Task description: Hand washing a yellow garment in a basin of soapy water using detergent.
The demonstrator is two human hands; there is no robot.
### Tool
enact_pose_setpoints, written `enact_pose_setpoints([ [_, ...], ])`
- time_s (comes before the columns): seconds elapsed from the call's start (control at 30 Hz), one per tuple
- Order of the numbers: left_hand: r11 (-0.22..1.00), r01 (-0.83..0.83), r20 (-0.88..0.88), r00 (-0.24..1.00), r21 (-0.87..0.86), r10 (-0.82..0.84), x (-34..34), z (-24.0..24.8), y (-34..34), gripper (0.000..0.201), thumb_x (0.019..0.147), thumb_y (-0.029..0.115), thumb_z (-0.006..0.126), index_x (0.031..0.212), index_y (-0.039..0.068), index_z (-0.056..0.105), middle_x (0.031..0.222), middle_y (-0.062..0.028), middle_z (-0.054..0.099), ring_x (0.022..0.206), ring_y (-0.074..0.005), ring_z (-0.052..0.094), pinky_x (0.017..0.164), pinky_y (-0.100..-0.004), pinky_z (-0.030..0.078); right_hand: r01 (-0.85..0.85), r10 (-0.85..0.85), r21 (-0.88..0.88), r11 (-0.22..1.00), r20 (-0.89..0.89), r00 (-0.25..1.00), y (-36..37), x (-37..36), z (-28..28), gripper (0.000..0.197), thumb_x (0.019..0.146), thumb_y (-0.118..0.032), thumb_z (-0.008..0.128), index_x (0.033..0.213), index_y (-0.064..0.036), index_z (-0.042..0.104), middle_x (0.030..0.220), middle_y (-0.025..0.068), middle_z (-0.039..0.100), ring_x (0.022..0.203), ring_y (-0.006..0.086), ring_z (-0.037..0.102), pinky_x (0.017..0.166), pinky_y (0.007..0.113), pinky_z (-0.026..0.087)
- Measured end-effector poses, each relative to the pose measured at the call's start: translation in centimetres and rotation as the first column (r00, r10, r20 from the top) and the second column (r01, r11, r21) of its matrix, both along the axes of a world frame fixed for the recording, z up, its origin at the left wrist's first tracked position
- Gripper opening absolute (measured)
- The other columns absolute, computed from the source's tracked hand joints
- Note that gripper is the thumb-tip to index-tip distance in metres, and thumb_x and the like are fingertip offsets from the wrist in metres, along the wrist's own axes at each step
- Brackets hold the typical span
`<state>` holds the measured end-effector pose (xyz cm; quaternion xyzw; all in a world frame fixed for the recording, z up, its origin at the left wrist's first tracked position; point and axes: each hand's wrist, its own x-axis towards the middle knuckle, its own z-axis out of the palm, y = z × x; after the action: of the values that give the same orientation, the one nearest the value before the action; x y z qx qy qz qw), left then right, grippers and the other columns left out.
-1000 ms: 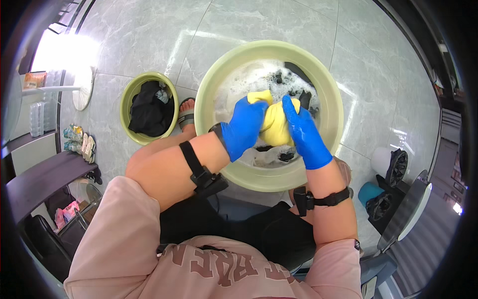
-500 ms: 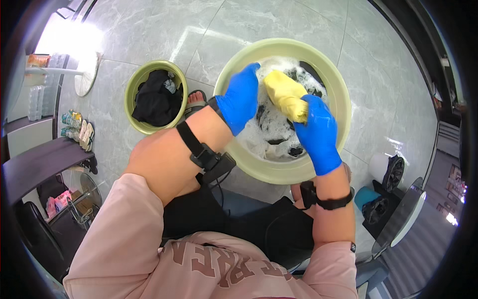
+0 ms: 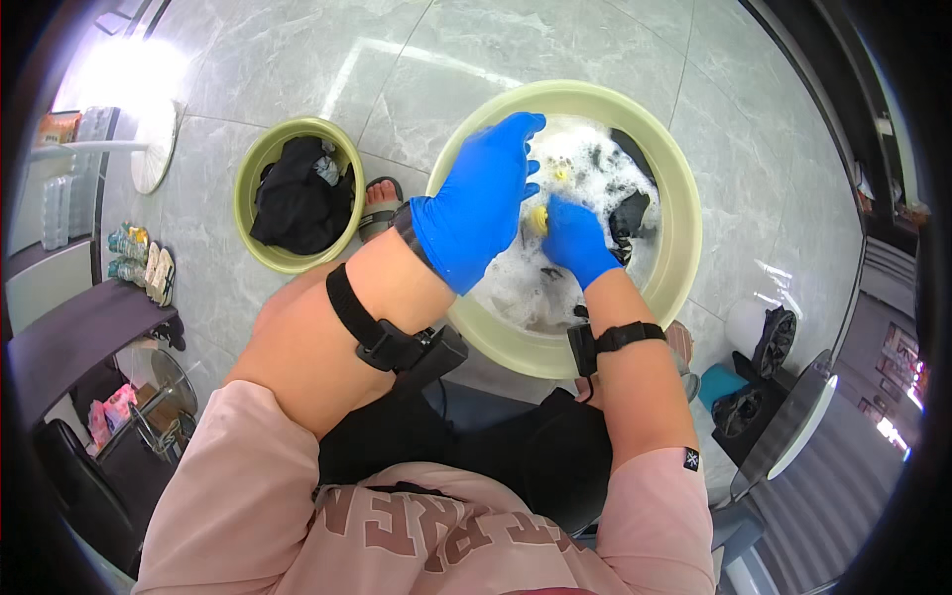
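A large pale-green basin (image 3: 683, 149) holds soapy water with white suds (image 3: 506, 288) and dark wet clothes (image 3: 629, 216). My right hand (image 3: 580, 241), in a blue rubber glove, is down at the suds and closed on a yellow cloth (image 3: 536, 220). Only small bits of that cloth show; most of it is hidden under the foam and my hand. Over the basin's left side is my left hand (image 3: 476, 203), also gloved in blue. Its fingers are apart and slightly curved, with nothing seen in them.
Left of the big basin, a smaller green tub (image 3: 247, 213) holds black clothes (image 3: 302, 198). My sandalled foot (image 3: 380, 206) stands between the two. A white round fan base (image 3: 154, 149) and a dark bench (image 3: 84, 327) are farther left. Black bags (image 3: 774, 340) lie at the right.
My right hand has lowered the yellow cloth into the suds, moving a little left. My left hand has spread its fingers and stays over the basin's left side.
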<state>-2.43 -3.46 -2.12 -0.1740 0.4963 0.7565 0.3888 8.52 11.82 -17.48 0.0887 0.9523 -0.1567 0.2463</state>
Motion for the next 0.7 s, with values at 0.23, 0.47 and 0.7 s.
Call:
enact_pose_setpoints([
  [0.23,0.999,0.014,-0.063,0.998,0.034,-0.011,-0.2,0.2,-1.1,0.042,0.096,0.036,0.057,0.13,0.01,0.058,0.125,-0.0083,0.055,0.113,-0.0255,0.057,0.099,-0.0387,0.045,0.085,-0.18,-0.327,0.941,-0.272,0.945,2.2,-0.8,4.9,0.053,0.079,-0.033,0.079,0.117,-0.0007,0.062,0.111,0.0241,0.067,0.105,0.0395,0.065,0.088,0.045,0.052],
  [0.47,0.998,-0.034,-0.035,0.999,0.057,0.036,0.5,1.5,-0.2,0.041,0.096,0.037,0.06,0.122,0.006,0.058,0.12,-0.0103,0.056,0.109,-0.028,0.06,0.096,-0.0407,0.048,0.316,-0.62,-0.709,0.63,-0.215,0.755,3.8,1.9,14.8,0.049,0.085,-0.03,0.079,0.117,0.0046,0.063,0.105,0.0151,0.07,0.094,0.0214,0.067,0.083,0.036,0.053],
  [0.7,0.997,-0.042,-0.059,0.997,0.064,0.046,0.3,0.6,0.3,0.038,0.095,0.036,0.061,0.119,0.005,0.059,0.115,-0.0103,0.057,0.103,-0.0277,0.062,0.092,-0.0392,0.049,0.448,-0.491,-0.214,0.868,-0.235,0.839,5.1,1.4,8.1,0.061,0.088,-0.046,0.071,0.114,0.0073,0.058,0.107,0.0308,0.067,0.102,0.0424,0.066,0.087,0.047,0.052],
])
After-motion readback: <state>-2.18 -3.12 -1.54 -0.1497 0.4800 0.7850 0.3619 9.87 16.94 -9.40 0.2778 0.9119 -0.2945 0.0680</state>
